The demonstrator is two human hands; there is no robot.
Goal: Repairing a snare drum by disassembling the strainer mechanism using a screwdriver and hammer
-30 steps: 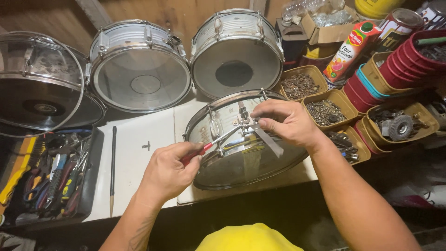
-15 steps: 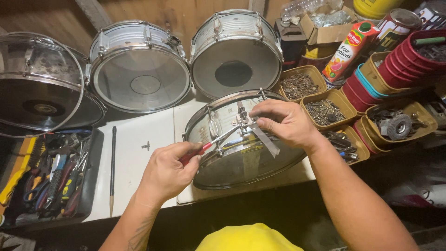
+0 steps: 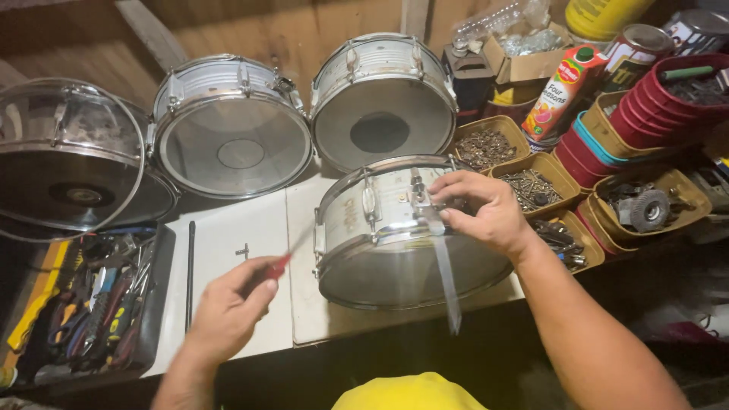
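Note:
A silver snare drum (image 3: 387, 235) lies tilted on the white bench top (image 3: 250, 235) at centre. My right hand (image 3: 478, 212) rests on its shell, with the fingers pinching a metal fitting (image 3: 420, 199) from which a grey strap (image 3: 446, 273) hangs down. To the left of the drum, my left hand (image 3: 224, 311) is closed around a red-handled screwdriver (image 3: 285, 262). Its tip points toward the drum but stays apart from it.
Two more silver drums (image 3: 231, 125) (image 3: 380, 99) lean on the wooden wall, with a clear-headed drum (image 3: 64, 159) at far left. A black tool tray (image 3: 83, 304) sits at left. Yellow trays of screws (image 3: 486, 144), red tubs (image 3: 668, 99) and a juice carton (image 3: 569, 91) crowd the right.
My left hand has drawn the screwdriver away from the drum, down and to the left. My right hand stays on the drum's fitting.

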